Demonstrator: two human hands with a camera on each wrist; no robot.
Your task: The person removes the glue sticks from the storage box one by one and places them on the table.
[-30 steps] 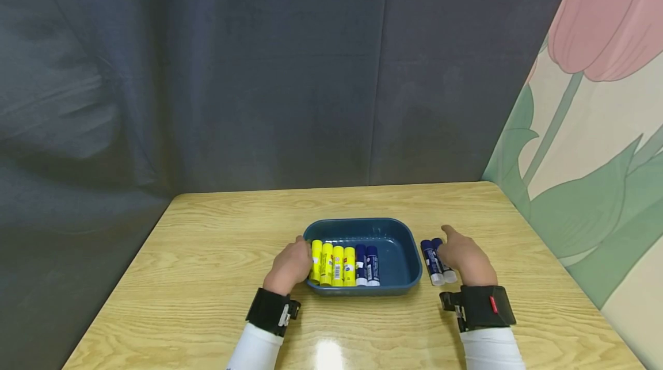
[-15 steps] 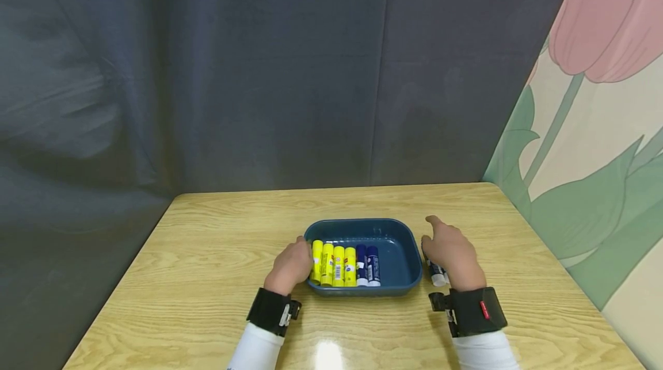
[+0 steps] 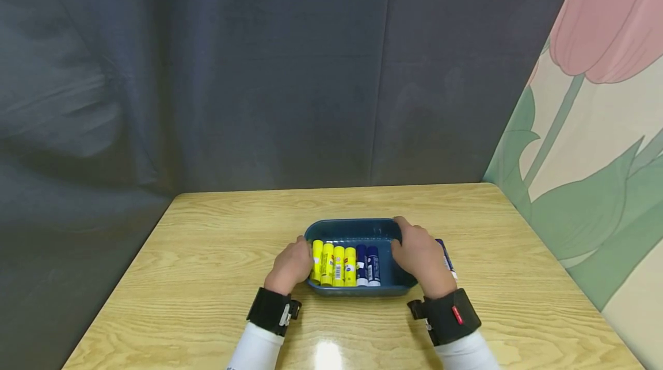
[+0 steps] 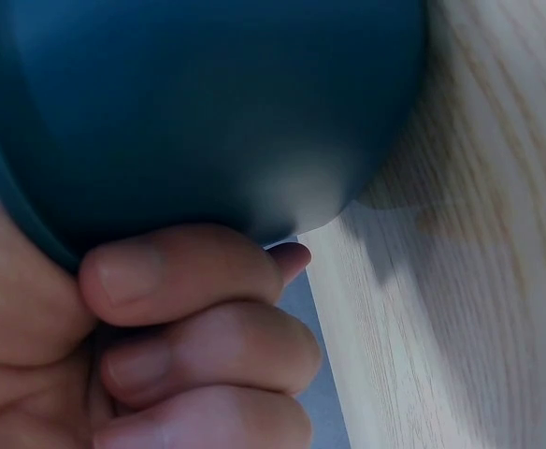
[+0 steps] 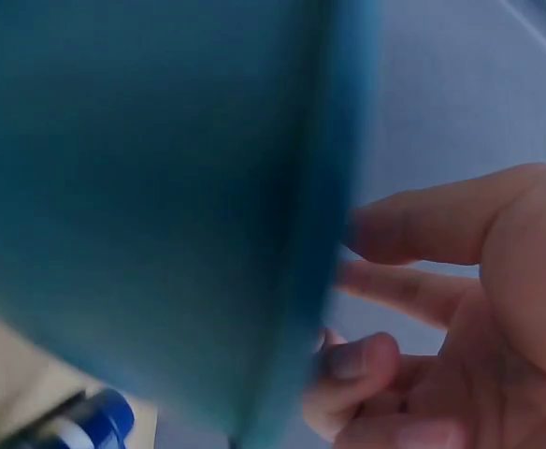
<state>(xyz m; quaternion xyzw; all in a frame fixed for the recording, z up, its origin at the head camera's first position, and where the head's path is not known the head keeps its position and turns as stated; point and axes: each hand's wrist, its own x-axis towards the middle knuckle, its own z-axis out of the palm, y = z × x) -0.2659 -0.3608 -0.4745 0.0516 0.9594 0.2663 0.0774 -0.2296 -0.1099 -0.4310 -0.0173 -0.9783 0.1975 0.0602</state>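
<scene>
My left hand grips the left rim of a dark blue plastic tray; the left wrist view shows curled fingers against its wall. Inside, several yellow glue sticks lie side by side with two blue glue sticks at the right end of the row. My right hand is over the tray's right side, thumb and forefinger apart. Nothing shows between them, though the tray wall hides some fingertips in the right wrist view. Another blue glue stick lies on the table beyond that hand, partly covered.
The pale wooden table extends around the tray. A dark grey cloth hangs behind its far edge. At the right stands a wall with a painted tulip.
My right hand has moved left from the blue glue sticks beside the tray to above the tray's right end. My left hand and the sticks in the tray have stayed put.
</scene>
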